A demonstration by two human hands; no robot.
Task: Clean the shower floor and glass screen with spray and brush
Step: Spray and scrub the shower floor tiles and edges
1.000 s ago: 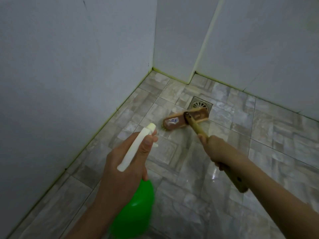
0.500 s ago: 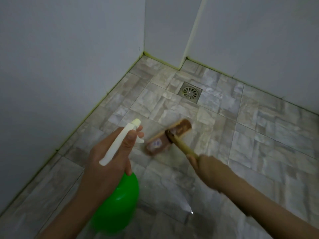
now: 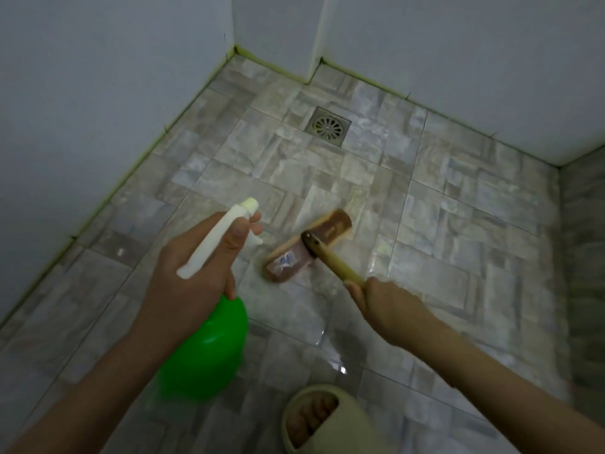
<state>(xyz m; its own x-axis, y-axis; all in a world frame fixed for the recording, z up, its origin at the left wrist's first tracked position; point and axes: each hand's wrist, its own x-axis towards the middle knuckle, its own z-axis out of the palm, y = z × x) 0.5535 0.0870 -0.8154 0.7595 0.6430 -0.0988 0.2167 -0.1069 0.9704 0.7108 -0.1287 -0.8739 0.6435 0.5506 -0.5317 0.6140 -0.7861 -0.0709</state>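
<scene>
Since a second ago the brown wooden scrub brush head (image 3: 307, 245) has been drawn back from the square metal floor drain (image 3: 328, 126). It now lies near the middle of the grey stone-pattern tiled shower floor (image 3: 458, 224), well apart from the drain, which sits at the far side close to the wall corner. The brush head rests on the tiles at a diagonal, with a small blue-and-white label on its near-left end. Its pale wooden handle (image 3: 337, 260) runs near and right into the right hand (image 3: 393, 306), whose grip is curled round the handle.

The left hand (image 3: 196, 273) is left of the brush. Its grip wraps the neck of a green plastic spray bottle (image 3: 209, 348), with fingers at the trigger under the white spray head (image 3: 216, 237). The nozzle points far and right. The bottle is held above the floor.

Tiles near the brush gleam wet. White walls (image 3: 98, 93) bound the floor on the left and far sides. At the near edge a foot in a beige slipper (image 3: 330, 417) stands on the floor.
</scene>
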